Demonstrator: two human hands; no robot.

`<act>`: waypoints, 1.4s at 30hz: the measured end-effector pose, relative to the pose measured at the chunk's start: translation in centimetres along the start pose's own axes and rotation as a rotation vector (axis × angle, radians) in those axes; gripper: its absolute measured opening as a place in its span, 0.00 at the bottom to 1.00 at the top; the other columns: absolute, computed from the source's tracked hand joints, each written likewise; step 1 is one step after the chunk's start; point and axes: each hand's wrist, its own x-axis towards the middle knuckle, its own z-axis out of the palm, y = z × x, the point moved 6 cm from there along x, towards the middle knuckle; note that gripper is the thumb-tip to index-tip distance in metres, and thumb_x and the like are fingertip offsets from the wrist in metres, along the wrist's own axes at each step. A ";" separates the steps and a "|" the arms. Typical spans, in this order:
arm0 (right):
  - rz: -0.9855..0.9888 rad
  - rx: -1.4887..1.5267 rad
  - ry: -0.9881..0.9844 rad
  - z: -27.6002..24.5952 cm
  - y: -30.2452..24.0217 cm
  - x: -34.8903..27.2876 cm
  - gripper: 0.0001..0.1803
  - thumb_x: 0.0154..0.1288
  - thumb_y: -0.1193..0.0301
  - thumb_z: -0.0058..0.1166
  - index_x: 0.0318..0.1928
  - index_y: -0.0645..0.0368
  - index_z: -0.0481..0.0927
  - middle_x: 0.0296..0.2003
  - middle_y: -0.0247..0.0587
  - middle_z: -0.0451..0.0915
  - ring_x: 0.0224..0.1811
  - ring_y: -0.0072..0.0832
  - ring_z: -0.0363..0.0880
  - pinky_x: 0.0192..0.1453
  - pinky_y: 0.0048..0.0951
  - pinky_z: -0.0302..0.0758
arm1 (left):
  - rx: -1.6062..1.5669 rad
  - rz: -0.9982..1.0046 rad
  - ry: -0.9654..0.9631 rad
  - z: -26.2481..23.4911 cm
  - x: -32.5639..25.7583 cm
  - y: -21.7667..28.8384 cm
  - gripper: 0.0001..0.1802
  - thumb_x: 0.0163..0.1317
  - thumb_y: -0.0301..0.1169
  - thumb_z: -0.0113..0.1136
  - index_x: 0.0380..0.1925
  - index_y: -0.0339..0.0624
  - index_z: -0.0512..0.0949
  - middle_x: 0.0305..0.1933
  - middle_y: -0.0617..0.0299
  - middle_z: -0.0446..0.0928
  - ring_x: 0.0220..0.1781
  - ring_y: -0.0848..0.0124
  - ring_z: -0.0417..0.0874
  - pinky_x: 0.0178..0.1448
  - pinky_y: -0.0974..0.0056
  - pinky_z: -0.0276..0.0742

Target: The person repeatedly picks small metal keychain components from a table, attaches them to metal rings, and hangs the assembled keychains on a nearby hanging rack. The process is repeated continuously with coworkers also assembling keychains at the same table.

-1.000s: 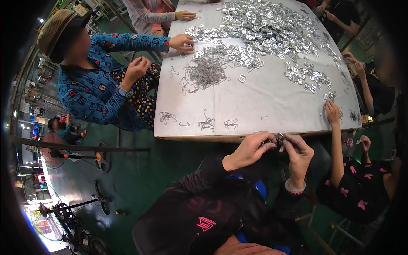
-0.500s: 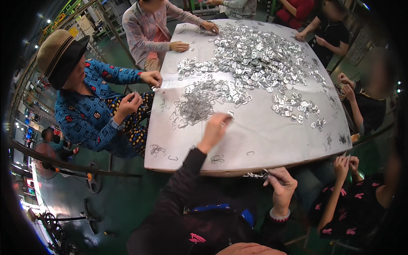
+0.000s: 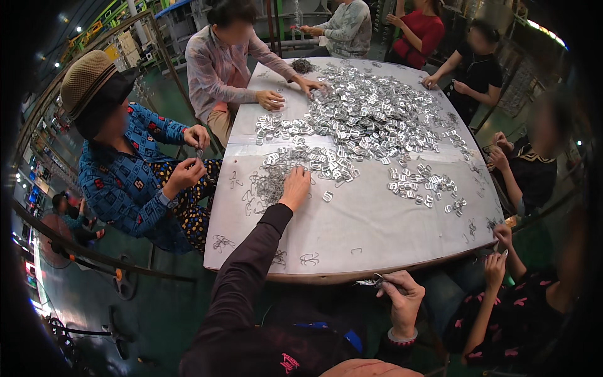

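left hand [image 3: 296, 189], the nearer, at the right edge of the wire-hook pile [image 3: 266, 188], left of frame centre, axes every way; we cannot tell its grip. right hand [image 3: 405, 298], lower right, pinches metal pieces [image 3: 372, 282].

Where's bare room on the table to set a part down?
Widest patch: white tabletop between the small buckle group and the front edge, right of the lone buckle; one stray hook lies there. Crowded: the big buckle heap farther back, and the hook pile at the left hand.
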 end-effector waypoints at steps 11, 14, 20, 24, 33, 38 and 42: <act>-0.028 0.003 0.000 0.6 -1.1 -2.4 0.09 0.57 0.90 0.57 0.39 0.73 0.83 0.32 0.44 0.79 0.28 0.26 0.80 0.34 0.22 0.78 | 0.134 0.168 -0.144 1.5 0.1 2.0 0.06 0.53 0.25 0.59 0.33 0.38 0.77 0.41 0.56 0.75 0.50 0.59 0.75 0.49 0.58 0.77; -0.025 0.000 -0.020 0.8 -1.1 -2.7 0.09 0.57 0.90 0.57 0.39 0.73 0.83 0.32 0.44 0.79 0.28 0.26 0.80 0.34 0.22 0.78 | 0.097 0.127 -0.102 0.9 -1.4 2.0 0.09 0.50 0.26 0.63 0.33 0.42 0.79 0.41 0.59 0.75 0.51 0.62 0.74 0.47 0.59 0.77; -0.038 0.035 -0.056 1.2 -0.8 -2.7 0.09 0.57 0.90 0.56 0.39 0.73 0.82 0.33 0.44 0.79 0.28 0.26 0.80 0.33 0.22 0.78 | 0.063 0.171 -0.038 -2.6 -3.6 4.1 0.08 0.54 0.23 0.55 0.36 0.38 0.74 0.39 0.55 0.74 0.48 0.57 0.75 0.43 0.60 0.79; -0.041 -0.003 -0.054 1.2 -1.0 -2.8 0.09 0.57 0.90 0.56 0.39 0.72 0.82 0.33 0.44 0.78 0.28 0.26 0.79 0.33 0.22 0.78 | -0.228 0.084 -0.015 -5.1 -4.0 4.8 0.07 0.59 0.23 0.54 0.38 0.38 0.72 0.38 0.52 0.73 0.46 0.54 0.75 0.41 0.57 0.78; -0.060 -0.007 -0.054 1.0 0.4 -2.0 0.06 0.60 0.86 0.54 0.37 0.72 0.82 0.30 0.43 0.79 0.27 0.23 0.77 0.31 0.24 0.75 | -1.166 -0.198 -0.223 -11.1 -8.6 10.9 0.07 0.64 0.25 0.59 0.39 0.31 0.78 0.34 0.55 0.81 0.32 0.70 0.84 0.37 0.68 0.80; 0.046 0.068 0.081 0.0 2.7 -2.8 0.08 0.60 0.85 0.56 0.41 0.72 0.82 0.33 0.42 0.82 0.28 0.21 0.77 0.35 0.20 0.74 | -1.691 -0.245 -0.357 -16.4 -12.6 17.7 0.07 0.64 0.24 0.61 0.39 0.32 0.78 0.34 0.60 0.81 0.39 0.73 0.83 0.47 0.69 0.79; 0.047 0.155 0.112 -0.1 2.8 -3.2 0.09 0.62 0.85 0.56 0.43 0.72 0.81 0.35 0.43 0.81 0.30 0.24 0.78 0.36 0.21 0.74 | -1.380 0.039 -0.315 -19.3 -12.5 21.3 0.06 0.58 0.24 0.65 0.35 0.37 0.80 0.45 0.60 0.78 0.50 0.70 0.79 0.54 0.65 0.75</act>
